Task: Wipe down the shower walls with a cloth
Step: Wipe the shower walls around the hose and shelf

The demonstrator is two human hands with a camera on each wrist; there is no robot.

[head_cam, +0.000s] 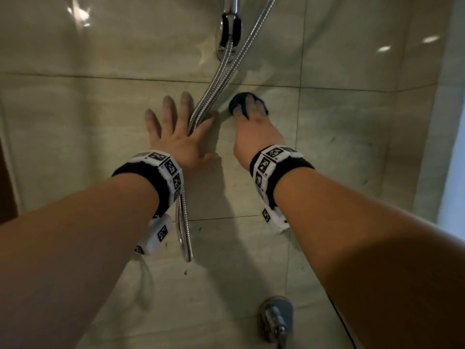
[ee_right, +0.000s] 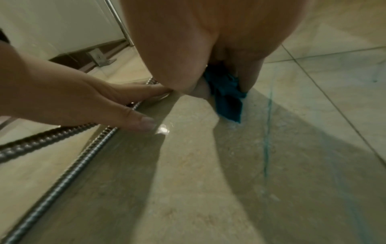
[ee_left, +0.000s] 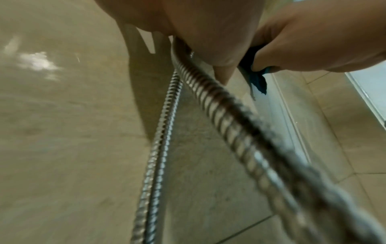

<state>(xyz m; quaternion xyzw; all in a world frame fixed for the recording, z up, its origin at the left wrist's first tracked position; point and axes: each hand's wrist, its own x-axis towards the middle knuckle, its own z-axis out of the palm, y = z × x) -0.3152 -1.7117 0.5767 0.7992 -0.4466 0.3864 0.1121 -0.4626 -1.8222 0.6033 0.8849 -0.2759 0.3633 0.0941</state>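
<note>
My right hand (head_cam: 251,122) grips a bunched dark blue cloth (head_cam: 236,102) and presses it on the beige tiled shower wall (head_cam: 339,127), just right of the metal shower hose (head_cam: 214,89). In the right wrist view the cloth (ee_right: 227,99) hangs out below the curled fingers. My left hand (head_cam: 178,129) lies flat on the wall with its fingers spread. The hose runs under its palm and out between two fingers. In the left wrist view the hose (ee_left: 208,102) passes close by, and the cloth (ee_left: 258,79) shows under the right hand (ee_left: 313,41).
A hose bracket (head_cam: 230,28) sits on the wall above the hands, and a chrome valve (head_cam: 276,318) sticks out below. Blue-green streaks (ee_right: 267,132) mark the tile under the cloth. A glass panel edge (head_cam: 453,147) stands at the right.
</note>
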